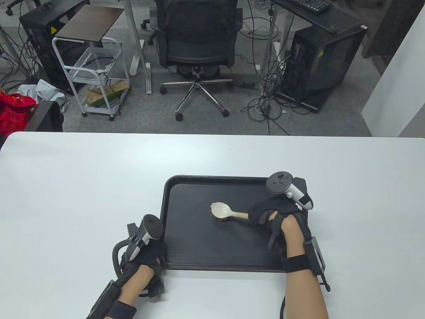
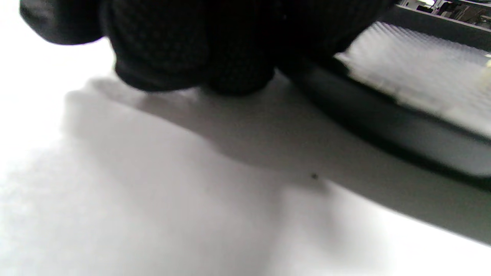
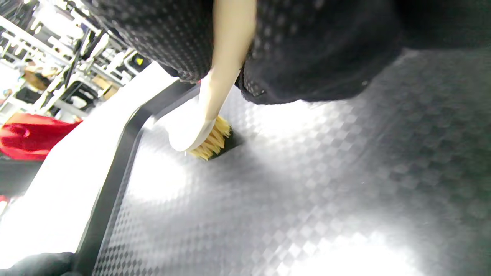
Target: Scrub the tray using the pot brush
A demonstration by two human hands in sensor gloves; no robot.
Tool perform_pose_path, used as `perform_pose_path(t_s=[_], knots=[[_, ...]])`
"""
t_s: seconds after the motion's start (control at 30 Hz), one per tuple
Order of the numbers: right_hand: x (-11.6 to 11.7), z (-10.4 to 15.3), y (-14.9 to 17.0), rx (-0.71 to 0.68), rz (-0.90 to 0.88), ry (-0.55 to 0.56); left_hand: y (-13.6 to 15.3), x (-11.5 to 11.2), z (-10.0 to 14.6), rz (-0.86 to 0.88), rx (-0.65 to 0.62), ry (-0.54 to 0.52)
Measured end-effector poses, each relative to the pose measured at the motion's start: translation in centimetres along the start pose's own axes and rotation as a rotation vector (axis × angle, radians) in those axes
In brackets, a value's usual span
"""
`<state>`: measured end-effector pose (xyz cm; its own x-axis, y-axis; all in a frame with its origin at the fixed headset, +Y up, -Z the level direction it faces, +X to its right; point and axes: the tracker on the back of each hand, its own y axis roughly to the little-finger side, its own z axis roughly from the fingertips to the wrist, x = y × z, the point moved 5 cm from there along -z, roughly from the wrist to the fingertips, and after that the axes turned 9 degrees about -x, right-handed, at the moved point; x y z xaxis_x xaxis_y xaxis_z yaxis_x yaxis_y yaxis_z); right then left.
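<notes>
A broad white rectangular table [image 1: 83, 186] filled the lower part of the table view, and on it, close to the person's edge, lay a black rectangular plastic tray [image 1: 199, 256] with a raised rim and a fine checkered texture across its floor. Beyond the table's far edge stood a black mesh office chair [image 1: 197, 40] on a chrome star base, with a white wire trolley [image 1: 91, 76] to its left and a dark computer tower [image 1: 318, 63] to its right, cables trailing over the grey carpet.

The right hand [image 1: 274, 216], in a black sensor glove with a white-and-black tracker strapped to its back, sat over the tray's right half. Its fingers were wrapped around the pale wooden handle of a pot brush [image 1: 224, 212]; the right wrist view showed that handle running out between the gloved fingers [image 3: 307, 57].

The left hand [image 1: 144, 256], gloved likewise, was at the tray's near-left corner. In the left wrist view its dark fingers [image 2: 191, 50] were bunched low over the table just beside the tray's rim; I could not tell whether they gripped the rim or only leaned against it.

The pot brush's round cream head sat near the middle of the tray, its yellow bristles pressed down onto the textured floor.
</notes>
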<state>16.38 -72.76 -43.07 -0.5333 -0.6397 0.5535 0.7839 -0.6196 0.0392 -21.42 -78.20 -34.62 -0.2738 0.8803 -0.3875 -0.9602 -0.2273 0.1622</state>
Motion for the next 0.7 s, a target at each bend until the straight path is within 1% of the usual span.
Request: perform_pose_path(t_s=[0.2, 0.37, 0.57, 0.63, 0.7], knots=[[-1.8, 1.2, 2.8, 0.044, -0.06, 0.044, 0.0, 0.0, 0.0, 0.001, 0.001, 0.0], [-3.4, 2.6, 6.1, 0.082, -0.135, 0.085, 0.0, 0.0, 0.0, 0.002, 0.001, 0.0], [-5.2, 4.7, 10.2, 0.126, -0.239, 0.153, 0.0, 0.0, 0.0, 0.001, 0.0, 0.0], [-5.9, 5.7, 12.0, 0.161, -0.277, 0.192, 0.0, 0.0, 0.0, -0.002, 0.001, -0.001], [-6.3, 6.4, 13.0, 0.178, -0.3, 0.214, 0.0, 0.0, 0.0, -0.004, 0.001, -0.001]])
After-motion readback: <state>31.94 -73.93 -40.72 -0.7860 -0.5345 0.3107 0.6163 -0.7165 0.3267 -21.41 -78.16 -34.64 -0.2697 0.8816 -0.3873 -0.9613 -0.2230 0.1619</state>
